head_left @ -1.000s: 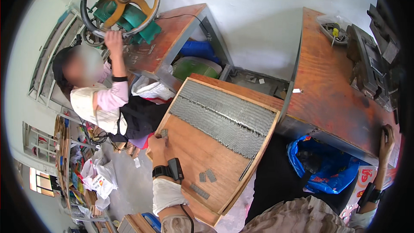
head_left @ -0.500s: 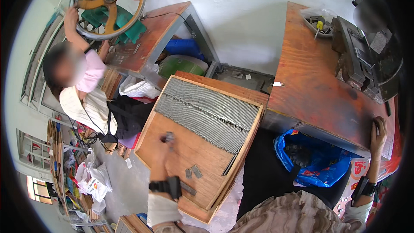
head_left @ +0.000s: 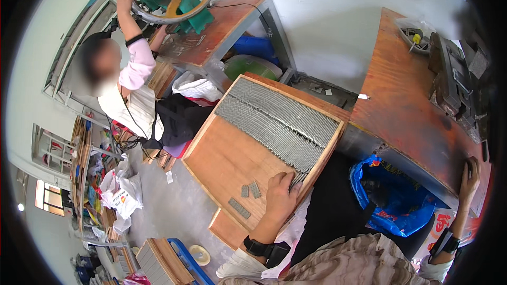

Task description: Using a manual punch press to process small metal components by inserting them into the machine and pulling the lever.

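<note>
A shallow wooden tray (head_left: 211, 150) sits tilted in front of me, its far part filled with tight rows of thin grey metal pieces (head_left: 274, 116). My left hand (head_left: 281, 199) is at the near right end of these rows, with its fingers closed around small grey metal pieces that they mostly cover. Left of it, two short grey metal blocks (head_left: 255, 189) and a longer grey metal strip (head_left: 240, 208) lie on the tray's bare wood. My right hand (head_left: 469, 179) rests on the right edge of the reddish-brown workbench, fingers stretched out, holding nothing visible.
A blue plastic bag (head_left: 406, 221) hangs open below the workbench (head_left: 391, 89). Dark metal machinery (head_left: 457, 82) and a bowl of small parts (head_left: 417, 42) stand on it. At left, another person (head_left: 134, 89) grips a large yellow-spoked handwheel (head_left: 177, 0). White bags (head_left: 124, 190) lie on the floor.
My left hand has moved right, from above the tray's bare wood to the end of the metal rows. The view has shifted, and the right hand stays at the workbench edge.
</note>
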Available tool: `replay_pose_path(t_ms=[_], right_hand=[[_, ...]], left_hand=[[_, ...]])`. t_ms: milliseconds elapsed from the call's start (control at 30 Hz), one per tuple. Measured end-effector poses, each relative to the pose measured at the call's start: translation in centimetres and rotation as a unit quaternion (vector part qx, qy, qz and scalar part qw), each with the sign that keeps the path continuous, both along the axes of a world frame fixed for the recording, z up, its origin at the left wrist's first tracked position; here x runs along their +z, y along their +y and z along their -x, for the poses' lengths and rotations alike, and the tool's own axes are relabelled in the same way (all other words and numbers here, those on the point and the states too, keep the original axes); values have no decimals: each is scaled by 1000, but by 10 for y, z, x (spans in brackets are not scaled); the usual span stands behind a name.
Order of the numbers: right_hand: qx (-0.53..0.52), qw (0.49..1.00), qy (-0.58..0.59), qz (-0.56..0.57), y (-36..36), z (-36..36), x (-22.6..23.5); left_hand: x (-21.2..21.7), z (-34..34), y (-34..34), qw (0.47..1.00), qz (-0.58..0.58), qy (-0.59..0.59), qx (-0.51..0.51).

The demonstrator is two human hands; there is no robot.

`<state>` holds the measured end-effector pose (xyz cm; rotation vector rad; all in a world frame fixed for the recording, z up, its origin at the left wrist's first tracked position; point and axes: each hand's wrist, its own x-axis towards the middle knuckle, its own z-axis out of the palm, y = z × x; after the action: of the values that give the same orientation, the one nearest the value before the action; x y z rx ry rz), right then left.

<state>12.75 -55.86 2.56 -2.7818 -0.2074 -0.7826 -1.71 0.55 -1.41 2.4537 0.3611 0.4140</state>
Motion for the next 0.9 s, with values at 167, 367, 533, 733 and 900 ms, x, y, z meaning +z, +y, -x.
replay_pose_path(t_ms=[167, 367, 533, 733, 900], right_hand=[[10, 1000, -3, 7, -1, -2, -7], [3, 1000, 6, 5, 7, 3, 3], [2, 1000, -3, -1, 19, 3, 7], [10, 999, 0, -31, 42, 7, 19], [5, 999, -6, -40, 47, 12, 24]], left_hand=[[-2, 6, 0, 999, 24, 23, -30], [21, 71, 58, 941, -136, 194, 242], [18, 96, 58, 895, -255, 258, 261], [2, 88, 59, 897, -188, 209, 342], [7, 87, 66, 912, -133, 219, 321]])
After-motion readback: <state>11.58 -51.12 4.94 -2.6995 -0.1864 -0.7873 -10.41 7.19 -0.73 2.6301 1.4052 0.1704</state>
